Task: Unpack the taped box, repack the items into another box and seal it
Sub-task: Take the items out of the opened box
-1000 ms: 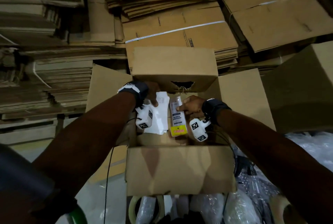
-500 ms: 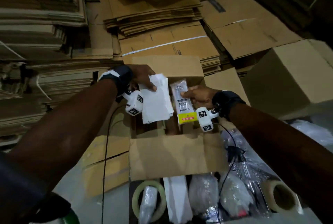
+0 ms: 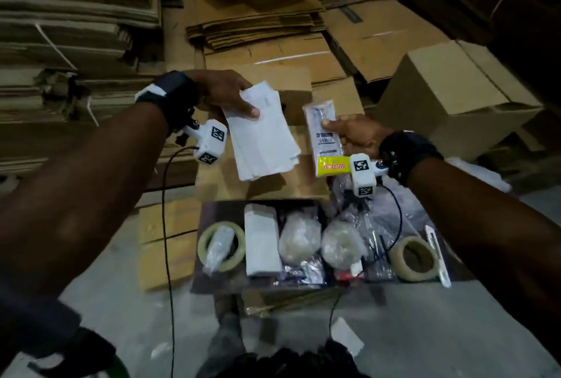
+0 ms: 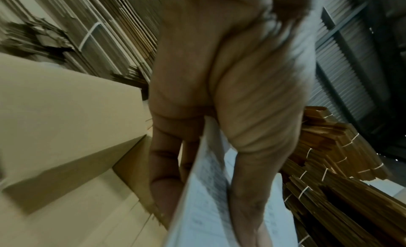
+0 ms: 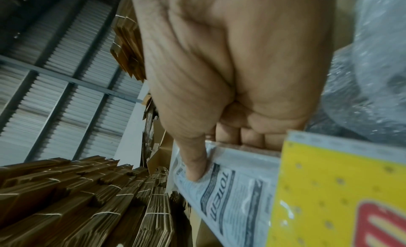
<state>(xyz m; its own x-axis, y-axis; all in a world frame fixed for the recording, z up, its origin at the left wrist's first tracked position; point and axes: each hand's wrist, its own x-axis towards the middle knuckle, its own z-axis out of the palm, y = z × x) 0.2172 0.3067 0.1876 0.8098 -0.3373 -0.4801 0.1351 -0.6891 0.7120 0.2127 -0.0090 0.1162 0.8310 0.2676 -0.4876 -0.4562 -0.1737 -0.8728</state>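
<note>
My left hand [image 3: 230,98] pinches a stack of white paper envelopes [image 3: 262,137], thumb on top, held in the air above the open cardboard box [image 3: 267,186]. The wrist view shows the envelopes [image 4: 206,198] edge-on between thumb and fingers. My right hand [image 3: 349,131] grips a clear packet with a yellow header card [image 3: 326,140], thumb pressed on its printed face [image 5: 219,190]. Below both hands, a dark tray [image 3: 212,280] holds unpacked items: a white packet [image 3: 262,241], two plastic-wrapped bundles [image 3: 300,238], small bags.
A tape roll [image 3: 221,245] with a small bag in it lies at the tray's left, another tape roll [image 3: 414,259] and a cutter [image 3: 437,253] at its right. A closed carton [image 3: 449,92] stands right. Stacks of flat cardboard [image 3: 76,43] fill the back and left.
Both hands lifted the envelopes and the packet up out of the box and toward me. The view tilted down, bringing the tray of items into sight.
</note>
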